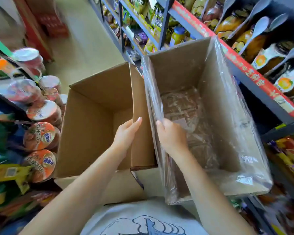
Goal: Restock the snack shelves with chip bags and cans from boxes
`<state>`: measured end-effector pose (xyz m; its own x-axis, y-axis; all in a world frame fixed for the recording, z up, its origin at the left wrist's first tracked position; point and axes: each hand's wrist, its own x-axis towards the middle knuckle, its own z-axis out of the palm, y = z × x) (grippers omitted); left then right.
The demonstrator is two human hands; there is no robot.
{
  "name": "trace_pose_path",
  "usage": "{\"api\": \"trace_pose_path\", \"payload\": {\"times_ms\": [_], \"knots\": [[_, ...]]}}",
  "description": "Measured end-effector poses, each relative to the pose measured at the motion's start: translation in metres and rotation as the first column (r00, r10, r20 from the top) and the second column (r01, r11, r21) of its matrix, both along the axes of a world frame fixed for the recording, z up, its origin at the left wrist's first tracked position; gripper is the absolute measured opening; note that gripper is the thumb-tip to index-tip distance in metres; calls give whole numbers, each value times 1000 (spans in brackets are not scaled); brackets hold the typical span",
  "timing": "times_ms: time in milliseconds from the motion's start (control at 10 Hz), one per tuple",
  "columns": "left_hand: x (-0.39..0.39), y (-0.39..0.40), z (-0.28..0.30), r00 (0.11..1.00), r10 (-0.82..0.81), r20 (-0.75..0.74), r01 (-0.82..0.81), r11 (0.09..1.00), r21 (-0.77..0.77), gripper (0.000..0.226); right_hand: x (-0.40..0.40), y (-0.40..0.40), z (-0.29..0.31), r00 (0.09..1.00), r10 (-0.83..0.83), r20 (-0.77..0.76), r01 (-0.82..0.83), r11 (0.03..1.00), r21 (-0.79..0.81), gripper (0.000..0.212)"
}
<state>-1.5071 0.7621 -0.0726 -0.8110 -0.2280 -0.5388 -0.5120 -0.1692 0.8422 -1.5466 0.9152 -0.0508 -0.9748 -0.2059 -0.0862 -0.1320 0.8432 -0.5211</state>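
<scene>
Two open cardboard boxes side by side in a shop aisle, shelves on either hand. Left box point(95, 119) — no stock visible inside; its upright flap point(139, 116) is gripped by the left hand point(126, 133), thumb on the near face, the other fingers hidden behind it. Right box point(202, 116) — lined with a clear plastic bag point(236, 133), a layer of brown packets point(190, 116) lying flat on the bottom. Right hand point(171, 134) curls over the box's left rim, fingers pinching liner and cardboard together; the packets lie below and just beyond the fingertips, untouched. Likely risks: the slack liner could drag up with a reaching hand and snag or spill packets; the flap, if let go, could swing back over the opening; the right box appears to rest against the right-hand shelf edge point(244, 68) and could tip if its rim is pulled.
</scene>
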Motion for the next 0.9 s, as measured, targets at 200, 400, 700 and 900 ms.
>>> {"api": "trace_pose_path", "payload": {"times_ms": [200,400,700,900], "knots": [[-107,-41,-17,986,159,50,-161,986,34,72,-137,-39,-9,988,117,99,-113,993,-43,46],[-203,-68,-28,961,266,80,-266,964,-12,63,-249,-82,-19,964,213,158,-206,977,-61,46],[-379,-133,-37,896,434,89,-413,891,-191,50,-452,-178,-52,898,359,256,-338,933,-123,46],[-488,-209,-22,908,416,53,-384,875,-295,52,-564,-268,-42,804,369,467,-218,913,-346,41]]}}
